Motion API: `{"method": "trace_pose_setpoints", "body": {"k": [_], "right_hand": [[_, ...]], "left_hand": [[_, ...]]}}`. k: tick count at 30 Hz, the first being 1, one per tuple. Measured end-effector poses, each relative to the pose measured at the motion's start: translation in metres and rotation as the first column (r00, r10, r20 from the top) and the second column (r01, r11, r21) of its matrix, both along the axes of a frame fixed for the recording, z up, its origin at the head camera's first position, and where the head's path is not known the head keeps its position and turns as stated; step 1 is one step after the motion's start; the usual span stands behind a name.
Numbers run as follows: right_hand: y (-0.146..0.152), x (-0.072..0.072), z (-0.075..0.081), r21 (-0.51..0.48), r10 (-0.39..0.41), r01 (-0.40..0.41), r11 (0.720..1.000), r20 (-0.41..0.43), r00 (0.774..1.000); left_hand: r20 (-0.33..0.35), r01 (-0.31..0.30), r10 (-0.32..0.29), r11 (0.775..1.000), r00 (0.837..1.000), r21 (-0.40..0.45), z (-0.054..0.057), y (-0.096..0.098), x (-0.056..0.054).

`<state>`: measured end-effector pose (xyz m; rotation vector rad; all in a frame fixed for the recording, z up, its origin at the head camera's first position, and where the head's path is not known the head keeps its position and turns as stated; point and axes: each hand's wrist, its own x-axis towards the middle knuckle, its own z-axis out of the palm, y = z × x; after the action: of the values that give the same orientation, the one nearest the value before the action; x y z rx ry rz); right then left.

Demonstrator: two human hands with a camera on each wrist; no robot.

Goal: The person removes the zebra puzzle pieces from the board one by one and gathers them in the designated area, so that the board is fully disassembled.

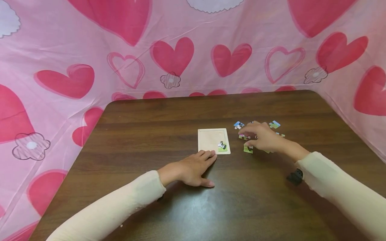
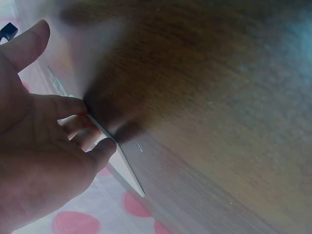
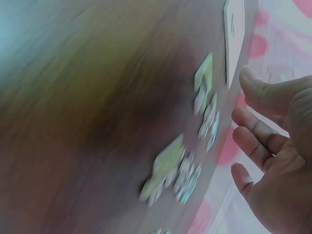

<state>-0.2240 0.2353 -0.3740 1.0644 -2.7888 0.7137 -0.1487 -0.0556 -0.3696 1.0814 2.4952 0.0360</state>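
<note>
A pale, shallow puzzle board (image 1: 208, 139) lies on the table, with one green, black and white jigsaw piece (image 1: 222, 146) in its near right corner. My left hand (image 1: 193, 169) rests fingertips at the board's near edge, thumb spread away; the left wrist view shows those fingers on the board's edge (image 2: 127, 171). Over a group of loose pieces to the right hovers my right hand (image 1: 263, 135), fingers loosely bent and holding nothing. A green-and-dark piece (image 1: 248, 149) lies just below its thumb. The right wrist view shows the pieces (image 3: 168, 163) apart from that hand (image 3: 285, 151), which hides some in the head view.
A blue-topped piece (image 1: 239, 125) lies at the group's far left and a blue-green one (image 1: 274, 124) at its far right. The brown wooden table (image 1: 144, 134) backs onto a pink cloth (image 1: 202, 30) with hearts. A dark band (image 1: 295, 176) hangs at the right wrist.
</note>
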Motion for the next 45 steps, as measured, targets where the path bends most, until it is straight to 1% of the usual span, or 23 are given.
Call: {"method": "trace_pose_setpoints", "body": {"k": [5,8,15,18,22,25,28,35,40,45], "right_hand": [[-0.021,-0.001,0.001,0.015,0.017,-0.018,1.000,0.040,0.999],[-0.031,0.000,0.000,0.025,0.020,-0.021,0.999,0.045,0.999],[-0.052,0.001,-0.003,0.069,0.084,-0.085,0.994,0.011,0.996],[-0.058,0.001,-0.004,0.089,0.098,-0.098,0.991,0.005,0.995],[-0.061,0.002,-0.006,0.116,0.101,-0.102,0.988,0.013,0.995],[-0.062,0.002,-0.007,0.118,0.098,-0.101,0.988,0.029,0.995],[-0.062,0.003,-0.008,0.111,0.098,-0.102,0.989,0.037,0.994],[-0.062,0.003,-0.009,0.101,0.131,-0.132,0.986,0.009,0.991],[-0.063,0.003,-0.010,0.074,0.125,-0.128,0.989,0.039,0.991],[-0.065,0.003,-0.011,0.067,0.127,-0.130,0.989,0.040,0.991]], "left_hand": [[-0.005,-0.004,0.004,1.000,1.000,-0.001,0.001,0.001,0.001],[-0.006,-0.006,0.006,1.000,1.000,0.003,0.002,0.001,0.001],[-0.015,0.001,-0.001,1.000,1.000,-0.001,0.003,0.001,0.002],[-0.014,0.002,-0.002,1.000,1.000,-0.001,0.003,0.002,0.002],[-0.012,-0.003,0.003,1.000,1.000,-0.007,0.002,0.002,0.001],[-0.007,-0.006,0.006,1.000,1.000,-0.009,0.001,0.002,0.001],[-0.007,-0.006,0.006,1.000,1.000,-0.007,0.000,0.002,0.001],[-0.005,-0.005,0.005,1.000,1.000,-0.005,0.000,0.002,0.001],[-0.007,-0.006,0.006,1.000,1.000,-0.010,0.000,0.002,0.001],[-0.011,-0.003,0.003,1.000,1.000,-0.009,0.000,0.001,0.001]]}}
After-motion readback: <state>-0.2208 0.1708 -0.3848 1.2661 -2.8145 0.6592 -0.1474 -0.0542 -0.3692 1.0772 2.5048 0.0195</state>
